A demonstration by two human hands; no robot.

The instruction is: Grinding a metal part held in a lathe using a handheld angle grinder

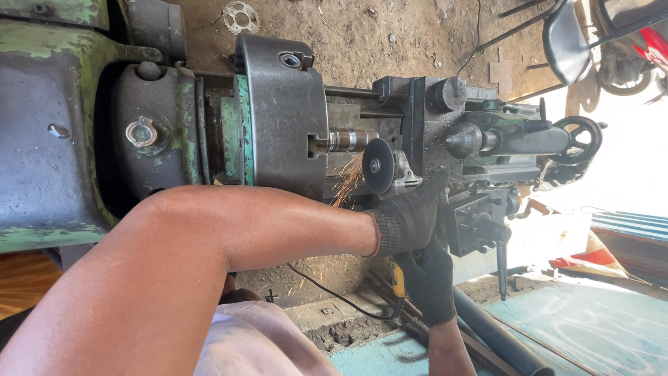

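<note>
We see both hands in dark knit gloves clamped around a handheld angle grinder (396,174): the left hand (410,216) grips its head, the right hand (428,278) holds the body below. Its dark round disc (378,166) throws orange sparks (348,184) beside the short steel shaft (351,139) held in the grey lathe chuck (282,115).

Grinder body (407,182) mostly hidden behind left hand (410,219), motorbike (630,42) cut off (top-right), window area overexposed
</note>
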